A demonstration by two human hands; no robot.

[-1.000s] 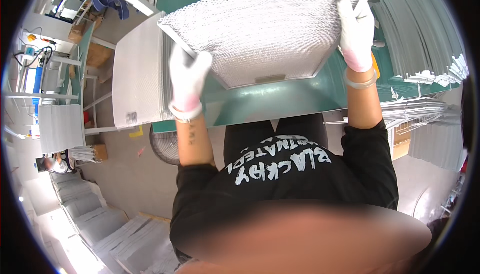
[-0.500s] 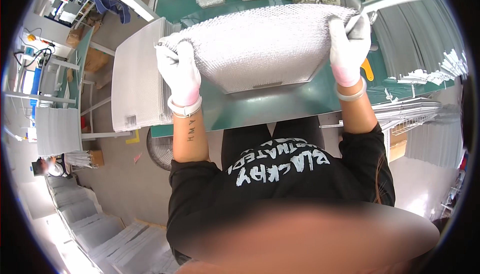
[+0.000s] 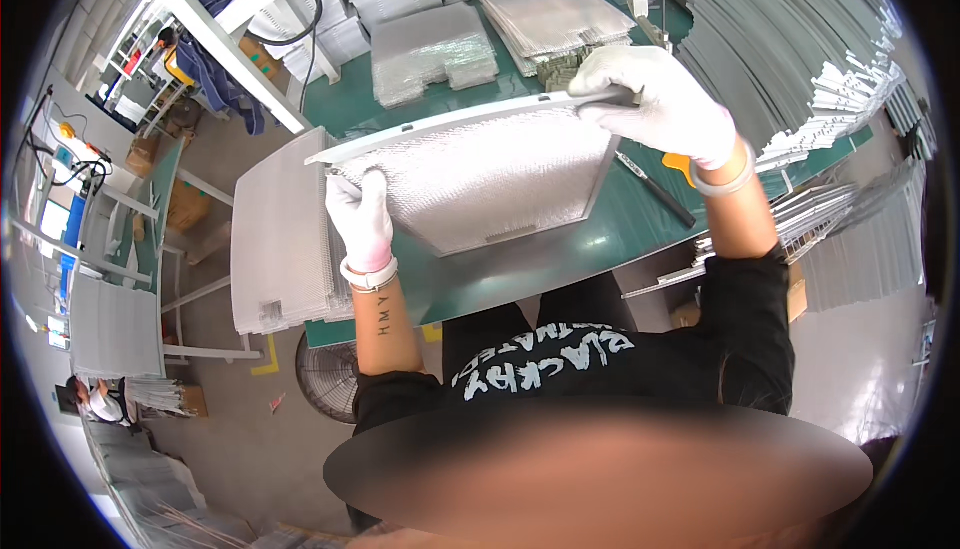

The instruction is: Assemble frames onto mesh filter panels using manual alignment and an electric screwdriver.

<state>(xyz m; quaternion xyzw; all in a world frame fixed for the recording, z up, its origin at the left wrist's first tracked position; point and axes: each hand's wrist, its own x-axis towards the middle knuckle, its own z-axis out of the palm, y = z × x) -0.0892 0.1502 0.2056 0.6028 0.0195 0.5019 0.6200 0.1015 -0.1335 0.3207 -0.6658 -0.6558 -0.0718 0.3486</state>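
A silver mesh panel (image 3: 490,179) stands tilted on the green worktable (image 3: 440,294), its lower edge by the tabletop. Along its upper edge lies a long pale channel strip (image 3: 450,121), whose left end juts a little past the panel's corner. With fingers and thumb closed, my gloved left hand (image 3: 360,217) grips the panel's left side just under the strip. My gloved right hand (image 3: 655,104) pinches the strip's right end at the panel's upper right corner; a dark piece shows between thumb and fingers there.
A stack of mesh sheets (image 3: 280,239) leans at the left. Behind lie a plastic-wrapped stack (image 3: 430,54) and more sheets (image 3: 555,19). A black-handled tool (image 3: 655,189) and a yellow-orange tool (image 3: 680,167) rest near my right wrist. Many strips (image 3: 790,39) fill the far right.
The strip, which stuck out to the right from my right hand, now lies along the panel's upper edge. My right hand has turned inward over the corner. The view has shifted.
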